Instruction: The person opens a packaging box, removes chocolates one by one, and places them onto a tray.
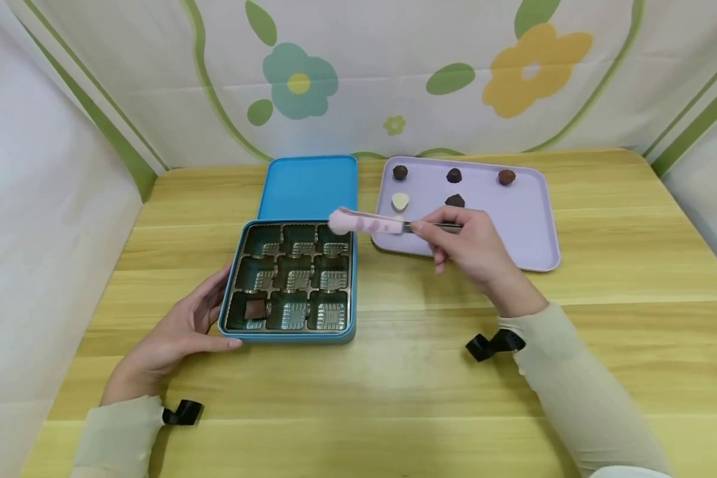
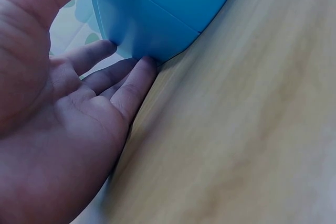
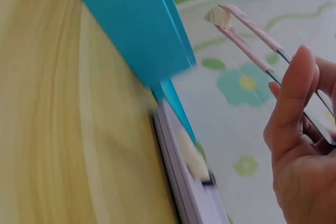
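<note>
My right hand (image 1: 469, 245) grips a pair of pink-tipped tongs (image 1: 382, 224) by the metal part. In the right wrist view, the tips of the tongs pinch a white chocolate (image 3: 217, 17). They hang over the upper right corner of a blue tin (image 1: 287, 337), whose dark insert has rows of square compartments. One brown square chocolate (image 1: 254, 309) lies in the front left compartment. My left hand (image 1: 182, 325) rests at the tin's front left corner, thumb along the front. In the left wrist view its extended fingers (image 2: 137, 85) touch the tin's side.
A lilac tray (image 1: 526, 232) stands at the back right, with several dark chocolates (image 1: 454, 175) and a white chocolate (image 1: 400, 201) on it. Behind the tin lies its blue lid (image 1: 311, 186). A flowered white cloth (image 1: 382, 60) hangs along the back of the wooden table (image 1: 394, 398).
</note>
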`<state>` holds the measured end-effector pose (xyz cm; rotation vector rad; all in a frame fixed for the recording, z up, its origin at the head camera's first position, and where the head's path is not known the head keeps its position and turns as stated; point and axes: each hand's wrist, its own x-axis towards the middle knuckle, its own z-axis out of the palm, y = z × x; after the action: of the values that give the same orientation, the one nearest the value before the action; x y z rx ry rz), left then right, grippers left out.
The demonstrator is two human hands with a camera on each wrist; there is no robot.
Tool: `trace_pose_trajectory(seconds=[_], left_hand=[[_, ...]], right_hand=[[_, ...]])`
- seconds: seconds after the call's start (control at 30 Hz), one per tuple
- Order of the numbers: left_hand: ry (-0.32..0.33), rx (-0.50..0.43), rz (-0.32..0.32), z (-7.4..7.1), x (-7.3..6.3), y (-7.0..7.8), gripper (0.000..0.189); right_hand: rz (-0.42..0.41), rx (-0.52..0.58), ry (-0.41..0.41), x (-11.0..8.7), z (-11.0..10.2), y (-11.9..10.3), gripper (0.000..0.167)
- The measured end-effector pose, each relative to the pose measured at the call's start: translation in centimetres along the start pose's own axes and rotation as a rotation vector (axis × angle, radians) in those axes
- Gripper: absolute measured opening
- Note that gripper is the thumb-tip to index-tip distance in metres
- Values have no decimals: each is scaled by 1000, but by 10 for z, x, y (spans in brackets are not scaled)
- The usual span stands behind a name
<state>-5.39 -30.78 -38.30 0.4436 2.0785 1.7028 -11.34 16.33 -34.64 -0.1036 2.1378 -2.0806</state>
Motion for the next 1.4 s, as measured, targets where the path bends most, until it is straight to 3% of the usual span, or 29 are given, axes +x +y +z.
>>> trace_pose_trajectory(seconds=[0.4,0.8,1.0,1.4], left_hand=[[13,-20,-4,-1,1,-6,118],[8,3,-3,0,1,-5,117],[5,-8,-4,-1,-1,-4,116],[4,-11,17,-1,1,-4,117]], right_hand=[[2,123,247,-27,-88,12,9],[97,210,444,-64,-172,35,10],[125,234,487,-71,-189,41,8],[171,254,541,-70,-194,44,8]])
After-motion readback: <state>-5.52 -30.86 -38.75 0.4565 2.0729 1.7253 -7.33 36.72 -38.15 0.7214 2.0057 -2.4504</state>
